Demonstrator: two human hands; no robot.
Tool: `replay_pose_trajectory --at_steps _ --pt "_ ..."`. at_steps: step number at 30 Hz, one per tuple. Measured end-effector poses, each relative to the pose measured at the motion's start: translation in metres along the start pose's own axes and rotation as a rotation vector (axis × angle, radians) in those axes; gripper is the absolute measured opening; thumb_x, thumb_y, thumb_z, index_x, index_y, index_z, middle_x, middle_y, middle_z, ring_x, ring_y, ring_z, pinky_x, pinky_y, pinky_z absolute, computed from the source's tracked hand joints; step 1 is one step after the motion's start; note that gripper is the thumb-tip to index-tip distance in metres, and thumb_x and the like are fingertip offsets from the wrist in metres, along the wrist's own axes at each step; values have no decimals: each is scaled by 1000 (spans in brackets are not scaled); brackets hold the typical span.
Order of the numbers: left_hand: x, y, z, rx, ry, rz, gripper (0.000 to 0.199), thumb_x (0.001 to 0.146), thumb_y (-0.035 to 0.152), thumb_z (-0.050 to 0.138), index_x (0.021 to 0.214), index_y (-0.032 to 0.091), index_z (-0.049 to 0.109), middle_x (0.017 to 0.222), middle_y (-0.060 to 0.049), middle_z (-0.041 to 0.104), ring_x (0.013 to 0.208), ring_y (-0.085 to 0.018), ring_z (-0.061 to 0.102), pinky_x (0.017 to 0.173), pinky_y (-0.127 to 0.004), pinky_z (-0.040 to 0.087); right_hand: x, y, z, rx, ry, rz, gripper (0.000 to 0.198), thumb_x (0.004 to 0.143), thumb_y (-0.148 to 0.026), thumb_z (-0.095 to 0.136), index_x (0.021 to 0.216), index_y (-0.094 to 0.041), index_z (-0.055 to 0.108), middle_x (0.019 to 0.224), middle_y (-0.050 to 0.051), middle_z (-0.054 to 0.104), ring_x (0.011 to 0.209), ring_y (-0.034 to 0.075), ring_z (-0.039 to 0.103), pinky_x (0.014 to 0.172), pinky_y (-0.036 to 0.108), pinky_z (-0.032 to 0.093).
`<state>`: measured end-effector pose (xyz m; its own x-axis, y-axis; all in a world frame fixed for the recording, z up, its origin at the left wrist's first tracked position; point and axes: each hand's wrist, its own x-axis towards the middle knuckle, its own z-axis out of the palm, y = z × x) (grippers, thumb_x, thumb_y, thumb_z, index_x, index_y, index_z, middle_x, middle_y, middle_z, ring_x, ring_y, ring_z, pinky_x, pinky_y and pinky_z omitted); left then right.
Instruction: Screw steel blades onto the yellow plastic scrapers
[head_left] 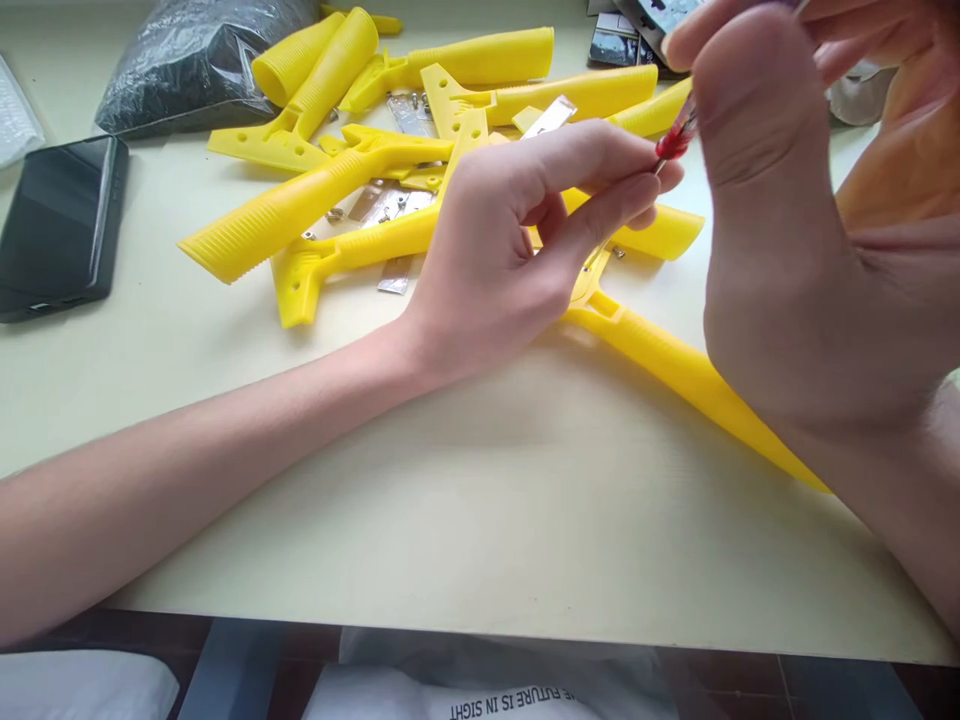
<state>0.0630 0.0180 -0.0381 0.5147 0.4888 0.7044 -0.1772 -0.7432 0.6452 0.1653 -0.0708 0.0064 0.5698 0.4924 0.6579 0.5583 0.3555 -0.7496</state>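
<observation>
Near tabletop [450, 530] passable; yellow handles [296, 205] obstruct beyond.

Bench [450, 530] bright under soft, diffuse light, seemingly from the far side: faint, soft-edged shadows fall nearside of the ribbed yellow plastic handles [259, 215] and the left hand [502, 240], while the space below the bench is dim. Glare streaks the crinkled clear plastic bag with dark contents [187, 75]. Right hand [810, 250], close to the lens, appears slightly soft; its wrist is washed out at the frame edge.
</observation>
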Motion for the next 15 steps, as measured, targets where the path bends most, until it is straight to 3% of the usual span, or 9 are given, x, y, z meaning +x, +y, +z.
replay_pose_trajectory --at_steps 4,10,15 --pt "2 -2 2 -107 60 76 15 82 8 64 79 20 71 77 5 71 71 -12 69 58 -25 54 1 15 -9 -223 -254 -246 17 98 -37 60 108 -28 70 105 -7 75 107 16 71 96 34 52" --pt "2 2 -2 -163 63 -27 14 85 9 69 78 21 73 82 1 73 79 -16 70 66 -33 56 1 28 -12 -211 -230 -221 17 101 -42 56 103 -30 68 103 -3 72 110 21 71 92 37 57" --pt "1 11 -10 -33 10 -167 17 93 29 70 78 20 68 87 -2 69 86 -18 69 65 -30 54 2 28 -10 -89 -260 -131 32 105 -50 46 102 -31 70 101 -1 70 120 24 68 77 31 62"
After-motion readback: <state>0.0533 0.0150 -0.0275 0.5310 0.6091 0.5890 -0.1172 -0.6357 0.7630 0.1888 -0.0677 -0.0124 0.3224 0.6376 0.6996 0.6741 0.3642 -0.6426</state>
